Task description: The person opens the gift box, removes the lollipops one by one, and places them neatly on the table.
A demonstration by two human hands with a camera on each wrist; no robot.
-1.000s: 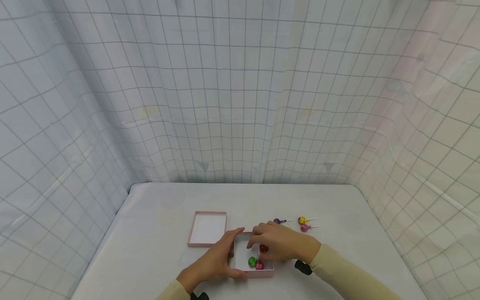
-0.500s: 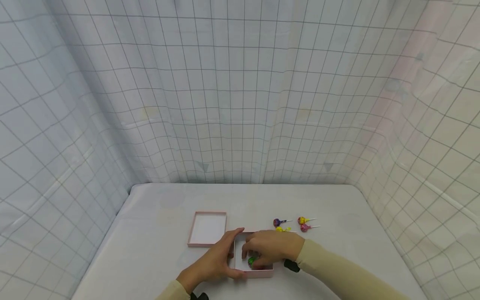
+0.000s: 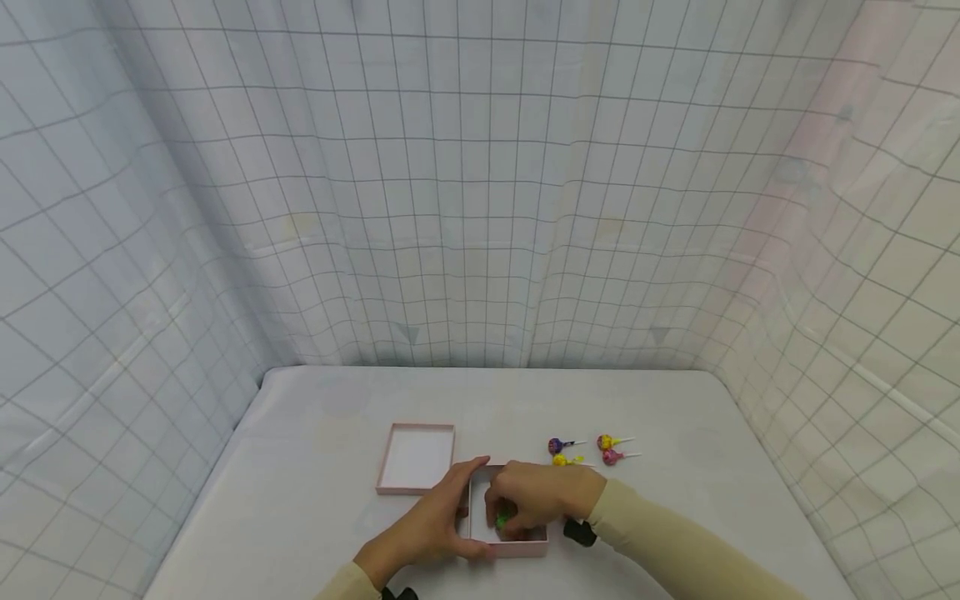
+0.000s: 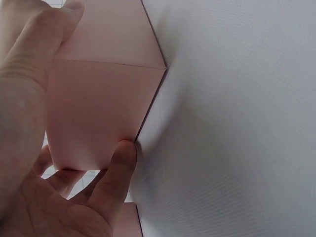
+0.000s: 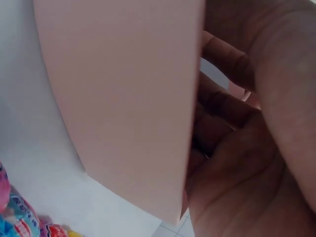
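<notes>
Your left hand [image 3: 432, 521] is gripping the box [image 3: 519, 549], your right hand [image 3: 538, 490] pinching 1 green lollipop [image 3: 501, 522] inside, 4 others [image 3: 604, 442] apparently remaining outside.

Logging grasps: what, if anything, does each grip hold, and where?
Left grip holds the pink box around its left side. The right grip partly covers the green candy; any hold is hidden.

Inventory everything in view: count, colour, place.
gridded sheeting: count unclear, white, back and both sides
table: 1, white, foreground
open box: 1, pink, on table
tray: 1, pink-rimmed, left of box
lollipops: 4, purple, pink, two yellow, beyond and right of box
candy: 1 visible, green, in box, partly hidden
wrist devices: 2, black, wrists
sleeves: 2, beige, forearms
left hand: 1, bare, holding box's left side
right hand: 1, bare, inside box
</notes>
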